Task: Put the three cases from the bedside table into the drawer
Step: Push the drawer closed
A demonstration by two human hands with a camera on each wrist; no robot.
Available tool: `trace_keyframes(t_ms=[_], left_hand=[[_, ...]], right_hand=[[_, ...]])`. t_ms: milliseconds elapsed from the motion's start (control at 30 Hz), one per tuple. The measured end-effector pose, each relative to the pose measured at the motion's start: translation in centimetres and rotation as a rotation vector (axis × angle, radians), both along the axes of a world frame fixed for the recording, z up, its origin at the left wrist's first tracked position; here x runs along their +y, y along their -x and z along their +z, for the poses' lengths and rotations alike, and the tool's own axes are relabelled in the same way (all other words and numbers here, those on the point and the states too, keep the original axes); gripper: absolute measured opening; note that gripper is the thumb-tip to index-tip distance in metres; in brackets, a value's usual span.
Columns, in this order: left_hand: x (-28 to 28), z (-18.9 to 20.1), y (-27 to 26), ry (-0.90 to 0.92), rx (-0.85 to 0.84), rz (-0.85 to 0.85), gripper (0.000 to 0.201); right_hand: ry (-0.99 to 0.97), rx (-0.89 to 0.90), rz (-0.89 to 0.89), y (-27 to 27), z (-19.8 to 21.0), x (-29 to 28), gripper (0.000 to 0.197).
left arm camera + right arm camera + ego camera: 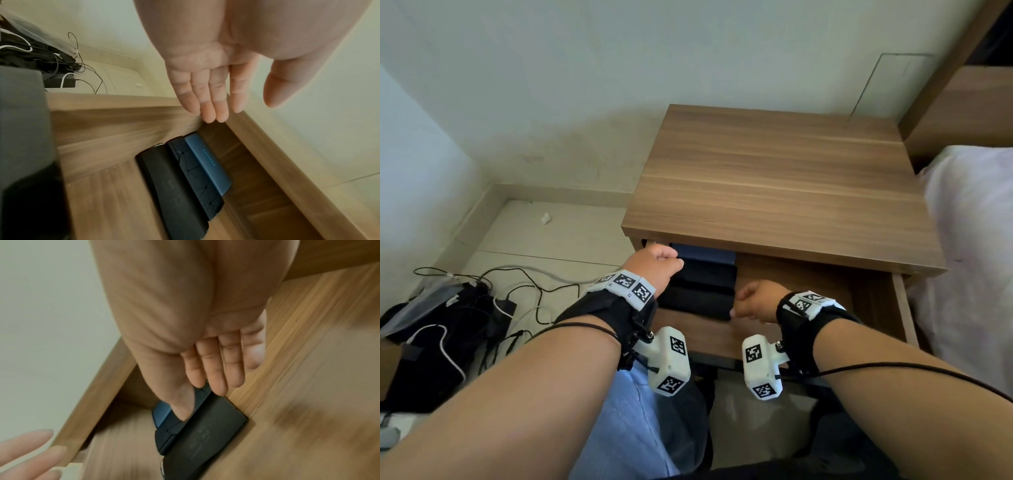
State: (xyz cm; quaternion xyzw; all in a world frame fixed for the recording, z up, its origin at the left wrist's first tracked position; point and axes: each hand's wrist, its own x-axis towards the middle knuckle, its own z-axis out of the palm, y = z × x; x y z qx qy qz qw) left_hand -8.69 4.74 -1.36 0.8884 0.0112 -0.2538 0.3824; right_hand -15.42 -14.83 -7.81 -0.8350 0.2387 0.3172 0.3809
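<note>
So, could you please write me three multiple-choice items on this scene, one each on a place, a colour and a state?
1. Where are the three cases?
A. on the tabletop
B. in the drawer
C. on the floor

2. What colour is the case furthest back?
A. blue
B. red
C. white

3. What is the left hand doing?
A. gripping a cable
B. lifting a case
C. open, holding nothing

Answers:
1 B: all lie side by side in the open drawer.
2 A: blue case sits behind the two black cases.
3 C: left hand has straight fingers.

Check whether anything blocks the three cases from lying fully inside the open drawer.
Nothing visible does. The blue case, patterned black case and plain black case already lie side by side on the wooden drawer's floor, with both hands above them.
</note>
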Motion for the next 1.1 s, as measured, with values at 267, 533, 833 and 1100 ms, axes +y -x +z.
trace_keyframes(t_ms=[267,533,833,1100], left_hand=[[-0.3,2.5,2.4,-0.005,-0.078,-0.066,0.032],[-0.5,3.7,3.9,-0.003,-0.110,-0.085,0.034],[-0.3,3.7,4.8,0.004,-0.105,-0.095,0.035],[-0.1,3.7,4.4,0.036,-0.089,-0.074,0.034]], right_hand=[[0.022,-0.073,0.031,2.4,2.8,0.1,0.054],[0.069,-0.144,0.058,4.4,5.1,-0.1,0.053],[0.240,-0.036,0.262,6.4,5.1,1.3,0.091],[0.381,-0.047,0.410,7.0,4.8,1.9,0.112]])
